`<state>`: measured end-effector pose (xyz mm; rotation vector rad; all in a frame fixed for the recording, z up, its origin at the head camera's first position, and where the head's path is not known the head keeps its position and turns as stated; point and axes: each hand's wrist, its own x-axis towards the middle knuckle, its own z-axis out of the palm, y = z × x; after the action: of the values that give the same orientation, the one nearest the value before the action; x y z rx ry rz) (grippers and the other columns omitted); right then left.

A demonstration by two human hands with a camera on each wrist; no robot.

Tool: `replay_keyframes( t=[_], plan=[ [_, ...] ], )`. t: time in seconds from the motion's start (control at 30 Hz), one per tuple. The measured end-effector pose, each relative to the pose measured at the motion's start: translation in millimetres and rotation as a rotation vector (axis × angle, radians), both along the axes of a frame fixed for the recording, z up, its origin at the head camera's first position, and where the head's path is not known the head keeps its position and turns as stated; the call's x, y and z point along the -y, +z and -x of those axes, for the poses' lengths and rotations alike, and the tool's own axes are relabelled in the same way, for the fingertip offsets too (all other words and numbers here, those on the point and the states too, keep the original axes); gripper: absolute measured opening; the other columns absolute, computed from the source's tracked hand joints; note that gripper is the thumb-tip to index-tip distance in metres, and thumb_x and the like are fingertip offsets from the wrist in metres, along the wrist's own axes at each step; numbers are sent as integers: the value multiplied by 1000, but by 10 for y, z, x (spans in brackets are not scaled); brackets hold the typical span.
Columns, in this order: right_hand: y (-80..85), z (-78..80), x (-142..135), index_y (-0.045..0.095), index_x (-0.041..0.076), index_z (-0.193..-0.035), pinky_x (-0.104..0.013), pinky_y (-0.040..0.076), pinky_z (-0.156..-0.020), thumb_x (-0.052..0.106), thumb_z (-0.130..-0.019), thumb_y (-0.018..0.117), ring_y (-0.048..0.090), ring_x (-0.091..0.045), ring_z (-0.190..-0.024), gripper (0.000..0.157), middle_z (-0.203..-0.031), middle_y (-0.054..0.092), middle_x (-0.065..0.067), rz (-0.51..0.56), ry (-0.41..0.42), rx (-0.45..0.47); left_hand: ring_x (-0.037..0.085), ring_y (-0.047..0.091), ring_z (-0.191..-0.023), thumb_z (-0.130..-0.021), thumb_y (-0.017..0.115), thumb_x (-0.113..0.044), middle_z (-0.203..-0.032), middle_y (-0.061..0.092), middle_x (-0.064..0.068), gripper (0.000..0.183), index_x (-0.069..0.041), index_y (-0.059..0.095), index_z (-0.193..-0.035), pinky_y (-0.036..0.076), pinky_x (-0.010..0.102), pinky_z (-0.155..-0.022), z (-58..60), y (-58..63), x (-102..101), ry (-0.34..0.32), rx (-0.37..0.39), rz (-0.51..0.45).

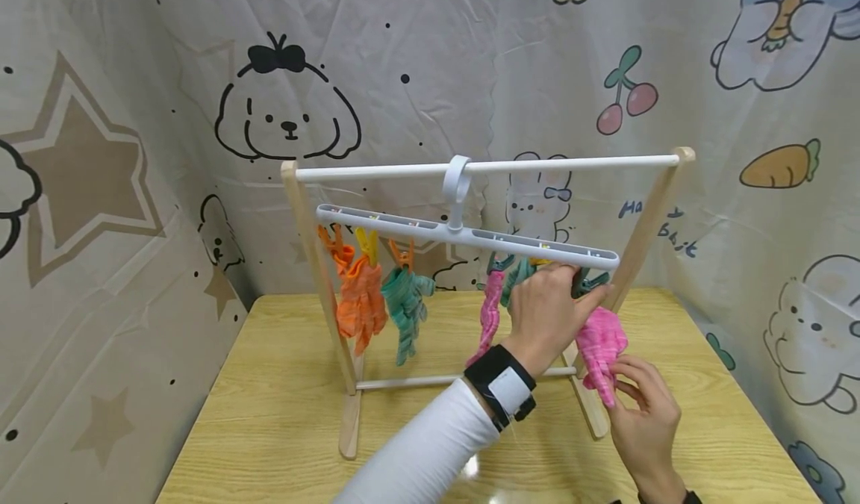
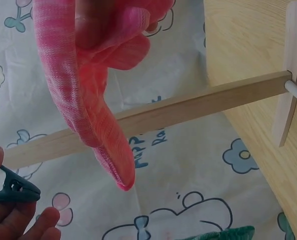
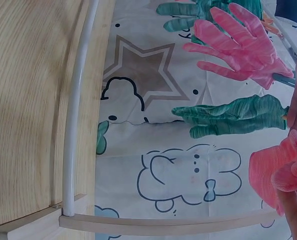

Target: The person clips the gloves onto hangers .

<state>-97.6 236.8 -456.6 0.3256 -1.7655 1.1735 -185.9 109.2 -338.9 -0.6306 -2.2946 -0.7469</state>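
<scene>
My left hand (image 1: 547, 313) reaches up to the right end of the white hanger (image 1: 430, 229). Between its thumb and fingers it pinches a dark green clothespin (image 2: 18, 187). Just below, my right hand (image 1: 648, 418) pinches a pink knitted glove (image 1: 602, 337) near its fingertips, raising it close under the hanger's end. In the left wrist view the glove's cuff side droops past the clothespin, with a visible space separating them. Beside the left hand hang another pink glove (image 3: 238, 47) and a green glove (image 3: 238, 117), both clipped up.
An orange glove (image 1: 361, 299) and a green glove (image 1: 405, 302) hang from clips on the hanger's left half. The hanger hooks over the white bar (image 1: 571, 164) of a wooden stand (image 1: 314, 265) on the wood-grain table (image 1: 269, 407). A patterned curtain (image 1: 416, 41) surrounds it.
</scene>
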Motion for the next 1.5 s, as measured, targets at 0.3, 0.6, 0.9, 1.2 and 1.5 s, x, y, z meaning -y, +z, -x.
replay_keyframes(
  t=[0.3,0.6,0.9,1.2,1.5],
  plan=[
    [-22,-14,-4,62,-18,-87,-15,50,-72,-26,-61,67,59,-13,-94,28,-97,60,-21,28,-8,-15,2,29,-40,-86,56,-52,-49,34,-11,39,-21,45,-64,21,15,-35,-18,-24,12,-30,3,32],
    [96,-54,110,60,-23,-84,-18,51,-74,-21,-66,68,60,-18,-91,20,-94,62,-21,143,25,-149,3,30,-42,-93,48,-45,-50,35,-10,35,-22,48,-66,26,16,-38,18,25,51,-108,70,-22],
    [128,-53,223,56,-26,-77,-20,52,-73,-19,-65,69,61,-22,-86,19,-88,63,-25,247,116,-342,3,36,-45,-96,44,-38,-54,43,-11,34,-24,47,-64,29,17,-39,58,55,86,-126,89,-36],
    [131,-36,256,54,-28,-75,-23,53,-73,-22,-60,70,62,-25,-82,22,-86,64,-24,337,118,-417,3,35,-44,-97,42,-37,-55,43,-10,34,-23,50,-67,29,18,-39,58,60,107,-142,137,-48],
    [122,-40,329,52,-30,-72,-25,54,-67,-27,-54,70,61,-28,-78,27,-82,62,-29,475,147,-517,4,34,-44,-97,43,-37,-55,45,-9,38,-22,46,-62,28,19,-38,82,53,115,-134,157,-80]
  ],
)
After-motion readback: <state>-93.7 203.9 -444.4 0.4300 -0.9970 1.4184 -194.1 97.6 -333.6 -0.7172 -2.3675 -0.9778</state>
